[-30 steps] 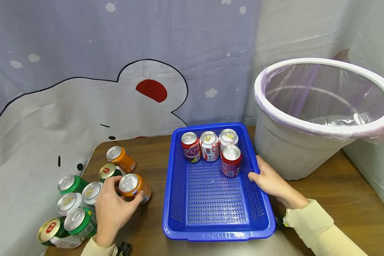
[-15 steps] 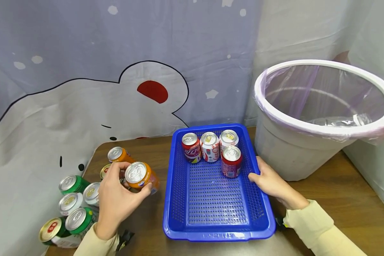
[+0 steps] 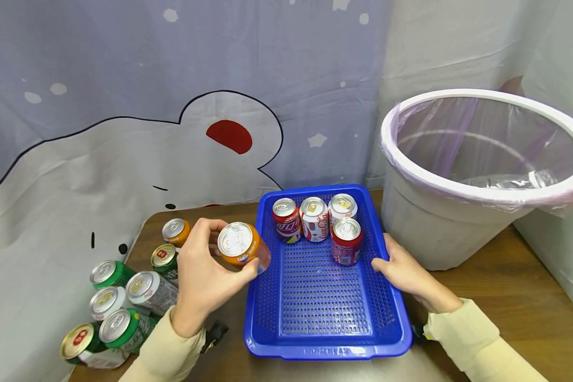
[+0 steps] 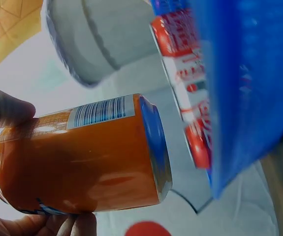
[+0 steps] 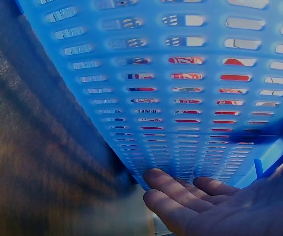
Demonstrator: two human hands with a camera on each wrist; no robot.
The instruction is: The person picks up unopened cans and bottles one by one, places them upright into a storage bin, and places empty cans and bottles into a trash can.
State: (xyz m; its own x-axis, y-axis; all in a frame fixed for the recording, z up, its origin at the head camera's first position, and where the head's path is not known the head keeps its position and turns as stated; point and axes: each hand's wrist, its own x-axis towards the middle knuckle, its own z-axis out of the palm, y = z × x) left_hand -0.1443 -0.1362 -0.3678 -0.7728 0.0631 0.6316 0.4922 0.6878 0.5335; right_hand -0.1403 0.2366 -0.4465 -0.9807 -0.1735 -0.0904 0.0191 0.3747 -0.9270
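Observation:
My left hand (image 3: 207, 281) pinches an orange Fanta can (image 3: 243, 246) between thumb and fingers, tilted and overlapping the left rim of the blue plastic basket (image 3: 324, 313) in the head view. In the left wrist view the can (image 4: 82, 162) lies across the palm, its barcode showing, with the basket wall close by. On the basket's right side my right hand (image 3: 406, 270) holds the rim, thumb on top. The right wrist view has its fingers (image 5: 173, 189) under the perforated wall. At the back of the basket stand several red and white soda cans (image 3: 313, 220).
Left of the basket several cans crowd the wooden table (image 3: 239, 323), among them a green can (image 3: 129, 331), a silver-grey can (image 3: 153, 292) and another orange can (image 3: 174, 231). A large bin (image 3: 420, 223) with a clear liner stands right of the basket. A printed curtain (image 3: 148, 175) hangs behind.
My left hand has lifted the orange can from among the other cans and carried it rightward to the basket's left rim. The right hand and the basket stay in place.

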